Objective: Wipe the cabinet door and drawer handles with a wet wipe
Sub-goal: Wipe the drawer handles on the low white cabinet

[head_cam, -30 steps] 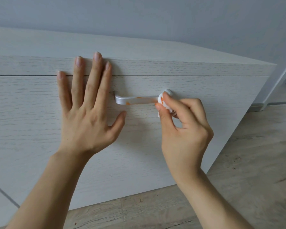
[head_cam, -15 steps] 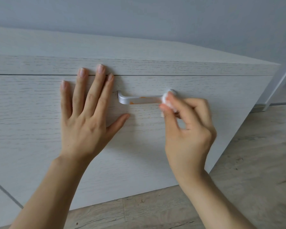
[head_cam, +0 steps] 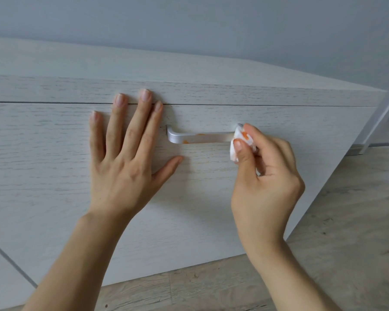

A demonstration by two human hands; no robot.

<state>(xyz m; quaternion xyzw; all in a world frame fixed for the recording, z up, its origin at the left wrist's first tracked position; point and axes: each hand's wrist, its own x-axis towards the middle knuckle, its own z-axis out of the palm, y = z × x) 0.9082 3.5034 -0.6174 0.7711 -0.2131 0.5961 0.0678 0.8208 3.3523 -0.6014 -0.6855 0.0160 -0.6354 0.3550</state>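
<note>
A silver bar handle [head_cam: 198,138] sits on the pale wood drawer front [head_cam: 54,176], with an orange smear near its left end. My right hand [head_cam: 265,182] pinches a folded white wet wipe [head_cam: 240,142], stained orange, against the handle's right end, which it hides. My left hand [head_cam: 126,158] lies flat on the drawer front just left of the handle, fingers spread, fingertips reaching the gap under the cabinet top.
The cabinet top [head_cam: 144,63] meets a grey wall [head_cam: 189,19] behind. A light wood-look floor [head_cam: 346,221] runs below and to the right. A white door frame [head_cam: 382,117] stands at the far right. Another panel edge [head_cam: 9,261] shows at bottom left.
My right hand with the wipe has slid right along the handle to its right end, baring more of the bar. My left hand stays flat on the drawer front.
</note>
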